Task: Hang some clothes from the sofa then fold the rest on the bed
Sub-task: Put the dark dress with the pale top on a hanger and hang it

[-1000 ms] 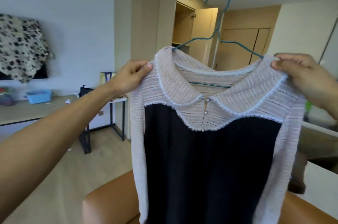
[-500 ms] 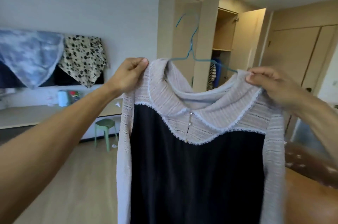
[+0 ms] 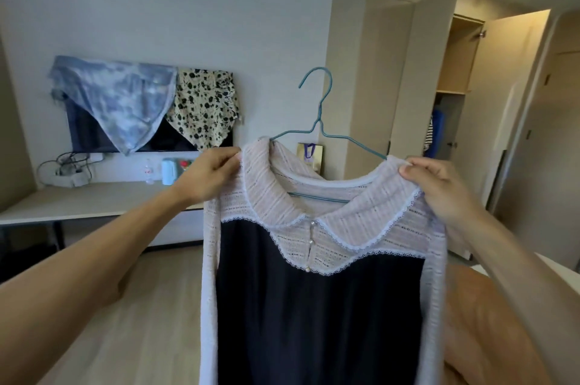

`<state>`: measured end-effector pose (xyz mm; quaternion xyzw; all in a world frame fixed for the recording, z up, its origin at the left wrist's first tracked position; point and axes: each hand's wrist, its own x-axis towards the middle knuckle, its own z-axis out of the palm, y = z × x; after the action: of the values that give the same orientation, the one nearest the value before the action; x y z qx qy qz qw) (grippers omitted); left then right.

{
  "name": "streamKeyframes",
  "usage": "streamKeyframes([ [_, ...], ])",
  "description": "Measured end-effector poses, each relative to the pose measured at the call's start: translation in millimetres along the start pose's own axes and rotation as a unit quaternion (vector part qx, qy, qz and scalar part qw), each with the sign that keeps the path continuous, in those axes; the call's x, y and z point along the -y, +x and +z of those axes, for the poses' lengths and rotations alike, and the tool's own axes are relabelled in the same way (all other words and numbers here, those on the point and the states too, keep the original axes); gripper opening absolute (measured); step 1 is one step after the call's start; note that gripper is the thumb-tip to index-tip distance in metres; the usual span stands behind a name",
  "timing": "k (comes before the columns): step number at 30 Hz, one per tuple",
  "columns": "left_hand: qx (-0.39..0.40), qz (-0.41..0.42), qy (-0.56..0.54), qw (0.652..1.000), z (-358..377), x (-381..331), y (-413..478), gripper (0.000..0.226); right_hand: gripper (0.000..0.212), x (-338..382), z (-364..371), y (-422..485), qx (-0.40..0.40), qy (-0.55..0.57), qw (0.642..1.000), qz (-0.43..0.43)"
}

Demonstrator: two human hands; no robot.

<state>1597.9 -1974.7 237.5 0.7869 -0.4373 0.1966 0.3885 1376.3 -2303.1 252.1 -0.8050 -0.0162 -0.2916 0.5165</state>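
Note:
A top (image 3: 317, 306) with a black front, pale pink knit collar and sleeves, and small pearl buttons hangs in front of me on a teal wire hanger (image 3: 320, 124). The hanger's hook sticks up above the collar. My left hand (image 3: 212, 177) pinches the top's left shoulder. My right hand (image 3: 439, 186) pinches its right shoulder. The brown leather sofa (image 3: 489, 328) shows at the lower right, behind the garment.
A blue tie-dye cloth (image 3: 122, 99) and a floral cloth (image 3: 204, 105) drape over a wall TV above a long desk (image 3: 78, 205). An open wardrobe (image 3: 452, 77) with hanging clothes stands at the right. Wooden floor (image 3: 150, 306) lies below.
My view has swung left: the TV wall and desk now fill the left side and the wardrobe has shifted right. Both hands keep hold of the top's shoulders, held slightly lower.

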Motion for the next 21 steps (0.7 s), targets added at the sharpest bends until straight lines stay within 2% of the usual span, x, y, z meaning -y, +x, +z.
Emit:
streamKeyframes([
  [3, -0.056, -0.004, -0.008, 0.998, -26, 35, 6, 0.055, 0.03, 0, 36, 27, 0.069, -0.01, 0.998, 0.013],
  [7, -0.078, -0.008, 0.005, 0.997, -56, 74, 18, 0.056, 0.019, 7, 74, 65, 0.171, -0.033, 0.985, -0.003],
  [12, -0.098, -0.014, 0.001, 0.995, -78, 125, 32, 0.048, 0.047, -2, 124, 117, 0.172, -0.052, 0.983, -0.034],
  [14, -0.117, -0.016, 0.003, 0.993, -78, 149, 40, 0.047, 0.043, -14, 139, 139, 0.177, -0.038, 0.983, -0.015],
  [16, -0.132, -0.025, 0.007, 0.991, -73, 178, 51, 0.045, 0.025, -35, 154, 164, 0.195, -0.026, 0.98, 0.017],
  [18, -0.141, -0.034, 0.023, 0.989, -68, 204, 64, 0.046, 0.016, -56, 167, 184, 0.191, -0.011, 0.98, 0.058],
  [20, -0.136, -0.043, 0.036, 0.989, -59, 229, 81, 0.046, 0.018, -77, 179, 208, 0.178, 0.048, 0.981, 0.063],
  [21, -0.133, -0.049, 0.044, 0.989, -53, 244, 91, 0.044, 0.031, -93, 186, 223, 0.176, 0.074, 0.98, 0.058],
])
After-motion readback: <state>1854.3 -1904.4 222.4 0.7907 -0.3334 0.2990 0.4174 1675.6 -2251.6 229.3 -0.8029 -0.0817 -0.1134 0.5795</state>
